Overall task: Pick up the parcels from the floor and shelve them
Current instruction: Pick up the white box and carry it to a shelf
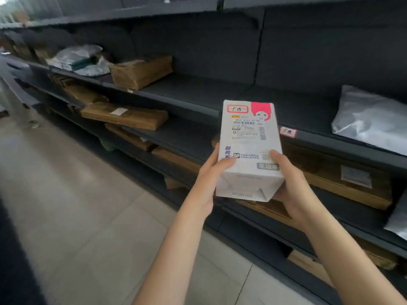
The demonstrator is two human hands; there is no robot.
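Two thumbs lie flat on the printed face of the white box [250, 148], and the other fingers wrap out of sight beneath it, so I cannot tell how well they bear its underside. My left hand [209, 172] clamps the near left edge and my right hand [288, 179] cups the near right corner; both close on the near end only, while the far end juts out unsupported. That is my first worry: if the box is heavy toward the far end, I judge it could tip forward out of the grip.

I hold it in the air just in front of the dark shelf [198, 93], at about the level of its near lip. The bare stretch beyond looks like the place for it, with a brown carton [141, 71] to the far left and a grey bag [372, 119] to the right. If I push in low, the far edge may catch the lip and twist the box loose. A small red tag [288, 132] on the lip seems to match the red mark on the box, but blur keeps me from being sure, so misfiling is possible too.
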